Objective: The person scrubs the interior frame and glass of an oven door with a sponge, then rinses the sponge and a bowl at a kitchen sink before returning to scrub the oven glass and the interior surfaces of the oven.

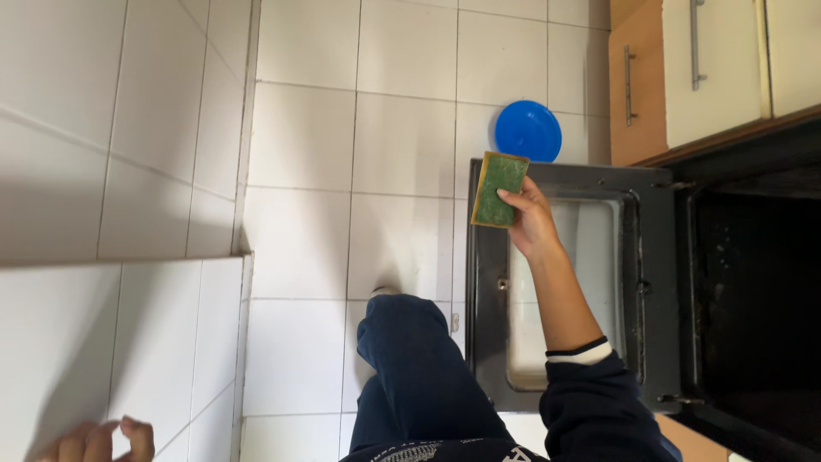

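- Head view: the right hand grips a green and yellow sponge by its edge, above the open oven door.
- A blue round lid lies on the tiled floor just beyond.
- The left hand, fingers curled, rests on a white tiled ledge at lower left.

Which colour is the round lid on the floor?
The round lid is blue, in the head view.

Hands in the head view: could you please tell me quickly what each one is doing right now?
Left hand: only the fingers show at the frame's bottom edge, against the white tiled wall; holding nothing visible.
Right hand: closed on a green sponge above the oven door.
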